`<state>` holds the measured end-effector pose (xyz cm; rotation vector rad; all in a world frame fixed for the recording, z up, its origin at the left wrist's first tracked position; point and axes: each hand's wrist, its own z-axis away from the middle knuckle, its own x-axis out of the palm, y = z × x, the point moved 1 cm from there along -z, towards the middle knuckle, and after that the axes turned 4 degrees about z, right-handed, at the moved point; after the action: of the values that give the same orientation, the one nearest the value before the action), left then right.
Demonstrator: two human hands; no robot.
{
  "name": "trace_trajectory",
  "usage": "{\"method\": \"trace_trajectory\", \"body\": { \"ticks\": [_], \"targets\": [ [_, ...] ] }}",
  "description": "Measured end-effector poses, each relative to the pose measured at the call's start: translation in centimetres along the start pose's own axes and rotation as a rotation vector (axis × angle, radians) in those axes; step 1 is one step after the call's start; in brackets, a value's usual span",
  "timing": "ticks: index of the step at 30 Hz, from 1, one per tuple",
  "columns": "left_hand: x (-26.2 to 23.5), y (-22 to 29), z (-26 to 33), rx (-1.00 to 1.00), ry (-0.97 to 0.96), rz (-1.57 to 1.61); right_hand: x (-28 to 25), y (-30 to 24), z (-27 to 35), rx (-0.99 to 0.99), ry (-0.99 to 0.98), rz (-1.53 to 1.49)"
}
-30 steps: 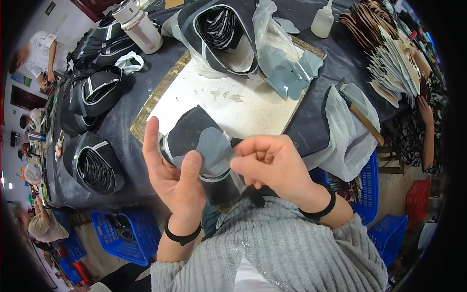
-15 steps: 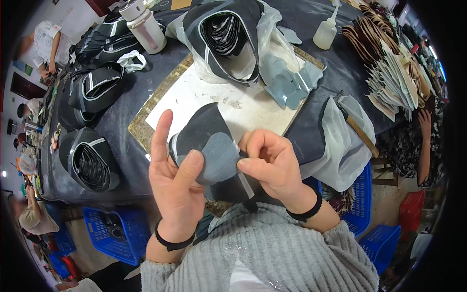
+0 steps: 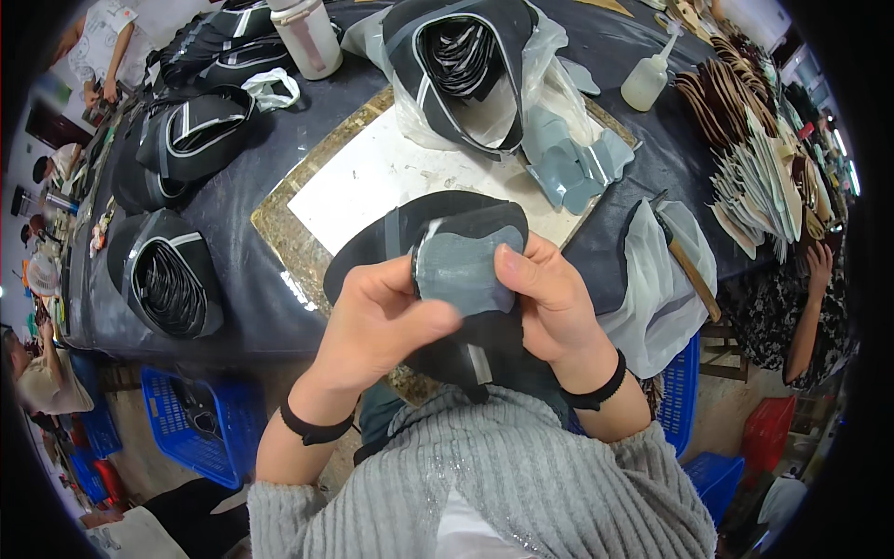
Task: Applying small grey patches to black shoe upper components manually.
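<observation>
Both hands hold a curved black shoe upper (image 3: 391, 252) with light strips, just above the board. A grey-blue rounded patch (image 3: 466, 270) lies flat against its inner side. My left hand (image 3: 377, 321) grips the upper at the patch's left edge, fingers mostly hidden behind, with its blurred thumb raised off the patch. My right hand (image 3: 559, 303) pinches the patch's right edge and the upper, thumb on top. Beyond the hands, a white-topped board (image 3: 354, 172) carries a bundle of nested black uppers (image 3: 414, 74) in clear plastic and several loose grey-blue patches (image 3: 563, 172).
More nested black uppers (image 3: 172, 270) line the table's left side. A pale jar (image 3: 307, 42) and a squeeze bottle (image 3: 645, 79) stand at the back. Right lie a wooden-handled tool (image 3: 691, 275), a plastic bag (image 3: 643, 298) and stacked pieces (image 3: 754, 177). A blue crate (image 3: 200, 433) sits below; people work nearby.
The upper has turned and spread wider, with the patch now squarer to view. My left hand has shifted its hold to the patch's left edge; my right thumb has moved onto its upper right.
</observation>
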<state>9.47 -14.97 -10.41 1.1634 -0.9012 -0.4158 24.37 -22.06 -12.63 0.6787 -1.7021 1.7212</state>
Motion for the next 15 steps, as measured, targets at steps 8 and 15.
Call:
{"method": "trace_trajectory", "body": {
  "ticks": [8,15],
  "targets": [
    [-2.5,-0.8,0.6,0.192,-0.244,-0.206,-0.5,0.9,0.5,-0.048,-0.006,-0.006],
    [1.2,-1.9,0.3,0.354,0.258,-0.222,0.4,1.0,0.4,0.002,0.066,0.148]
  ]
}}
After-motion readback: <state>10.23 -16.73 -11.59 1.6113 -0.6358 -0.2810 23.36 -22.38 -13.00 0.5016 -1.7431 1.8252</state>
